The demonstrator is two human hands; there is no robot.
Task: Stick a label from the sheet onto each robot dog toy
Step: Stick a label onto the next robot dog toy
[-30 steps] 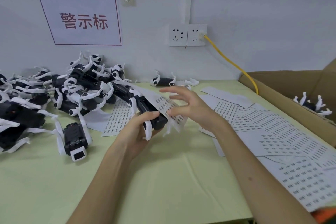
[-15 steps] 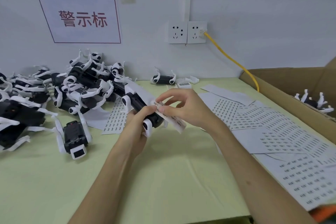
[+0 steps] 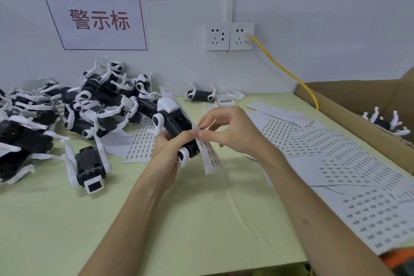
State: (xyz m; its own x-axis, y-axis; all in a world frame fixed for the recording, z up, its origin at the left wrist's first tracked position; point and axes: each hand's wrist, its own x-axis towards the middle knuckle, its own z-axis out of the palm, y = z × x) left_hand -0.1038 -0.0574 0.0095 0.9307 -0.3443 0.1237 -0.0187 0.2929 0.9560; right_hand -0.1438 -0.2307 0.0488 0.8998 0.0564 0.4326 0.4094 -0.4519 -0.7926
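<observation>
Black-and-white robot dog toy [image 3: 173, 125] gripped in the left hand [image 3: 167, 152], label strip [image 3: 208, 152] hanging just right of it.
Its long axis runs far-left to near-right above the worktop [image 3: 201, 219]; right hand [image 3: 230, 132] fingers [image 3: 207, 134] pinch narrow at the strip's top, touching the toy's near end, nearest for peeling.

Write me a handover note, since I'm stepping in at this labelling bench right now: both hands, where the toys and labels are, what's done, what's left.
Left hand: grips a robot dog toy above the table.
Right hand: pinches the label strip at its top, against the toy.
Done: a few toys lie in the cardboard box; whether labelled, cannot tell.
Left: label this toy, then the pile of toys. More label sheets lie right.
</observation>
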